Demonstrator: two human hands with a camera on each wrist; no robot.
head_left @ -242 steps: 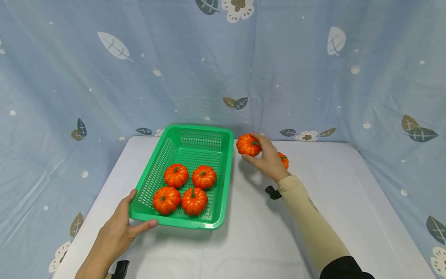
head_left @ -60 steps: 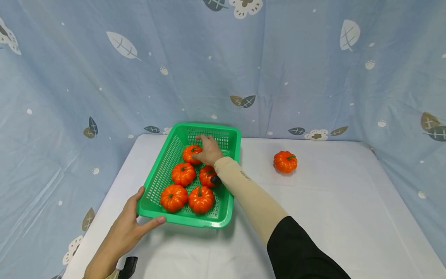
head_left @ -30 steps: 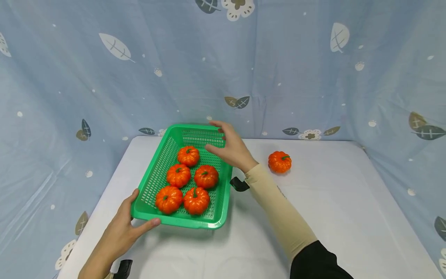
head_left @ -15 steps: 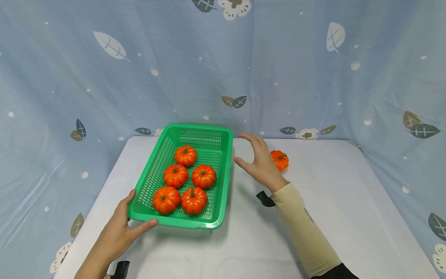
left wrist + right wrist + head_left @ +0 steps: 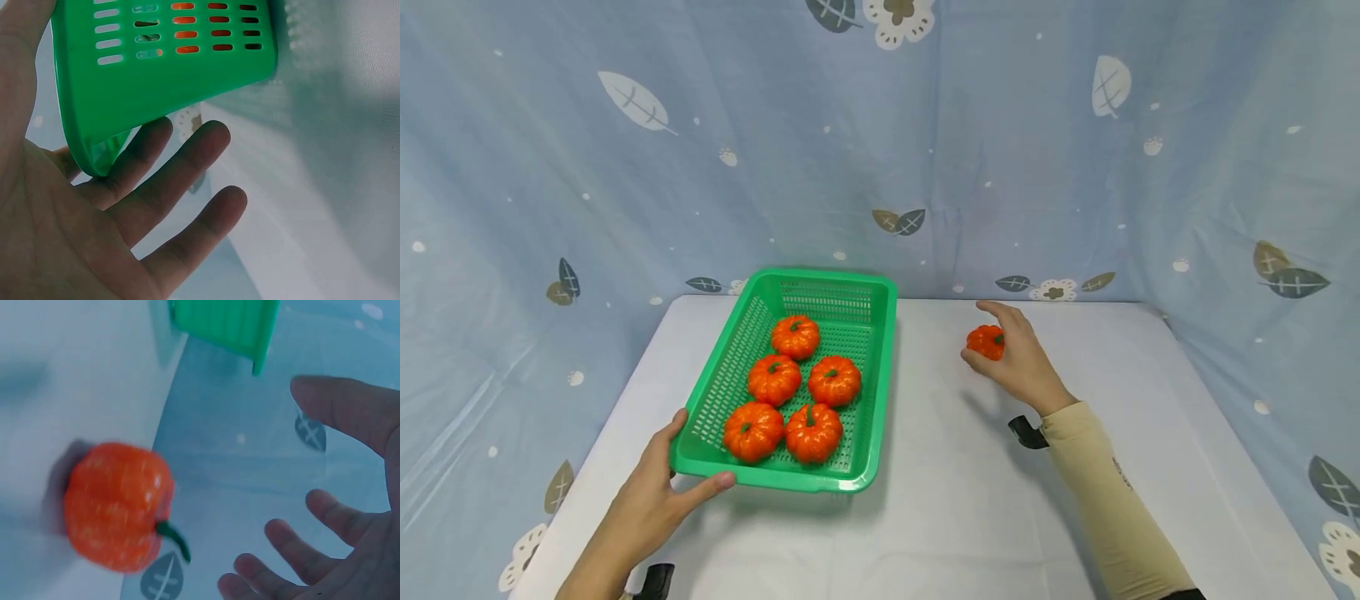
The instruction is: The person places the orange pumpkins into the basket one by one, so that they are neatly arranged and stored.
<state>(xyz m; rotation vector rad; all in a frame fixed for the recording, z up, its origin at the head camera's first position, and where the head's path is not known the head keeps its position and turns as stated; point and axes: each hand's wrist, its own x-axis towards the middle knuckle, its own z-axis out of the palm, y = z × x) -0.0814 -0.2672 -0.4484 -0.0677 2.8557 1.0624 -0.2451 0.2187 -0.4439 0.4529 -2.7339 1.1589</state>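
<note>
A green plastic basket (image 5: 883, 400) stands on the table's left part with several small orange pumpkins inside, among them a back pumpkin (image 5: 795, 337). My left hand (image 5: 643, 500) holds the basket's near left corner between thumb and fingers; in the left wrist view the index finger hooks behind the rim, while other fingers (image 5: 200, 147) stretch out beneath. My right hand (image 5: 1018, 358) hovers with thumb and fingers spread about a lone pumpkin (image 5: 984, 341) to the right of the basket. The right wrist view shows this pumpkin (image 5: 119, 506) on the white surface, apart from the fingers.
A white cloth covers the table (image 5: 955, 500). Behind it hangs a blue curtain (image 5: 760, 192) with leaf and flower prints, reaching the table's back edge. In the right wrist view the basket's corner (image 5: 225, 325) appears at the top.
My right hand set a fifth pumpkin into the back of the basket, let go, then moved right to the lone pumpkin. The left hand stays at the basket's corner.
</note>
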